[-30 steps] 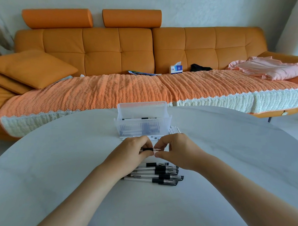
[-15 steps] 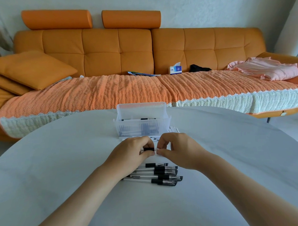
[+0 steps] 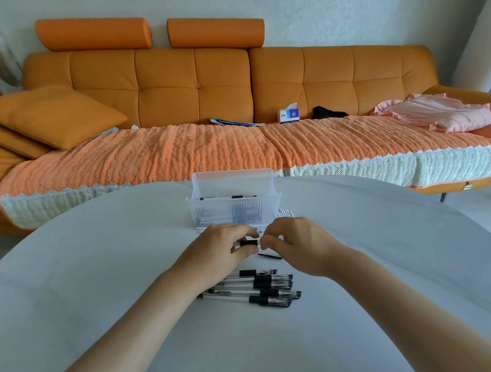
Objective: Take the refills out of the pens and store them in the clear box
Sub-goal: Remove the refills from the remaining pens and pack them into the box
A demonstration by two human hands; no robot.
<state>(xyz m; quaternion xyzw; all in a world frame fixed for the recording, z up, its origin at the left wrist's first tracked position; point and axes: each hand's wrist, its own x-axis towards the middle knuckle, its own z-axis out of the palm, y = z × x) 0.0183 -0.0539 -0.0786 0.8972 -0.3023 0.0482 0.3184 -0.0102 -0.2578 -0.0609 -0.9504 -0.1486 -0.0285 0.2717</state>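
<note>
The box sits on the table just past my hands. Pens lie nearer me. Sofa is behind.

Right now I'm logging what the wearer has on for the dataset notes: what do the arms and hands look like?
Both forearms are bare up to the frame's edge: no sleeves show. The left hand and right hand wear no gloves, and no rings, watch or bracelets are visible. Nails look short and unpainted.

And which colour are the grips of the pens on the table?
Black, on clear barrels; the head view shows it.
</note>
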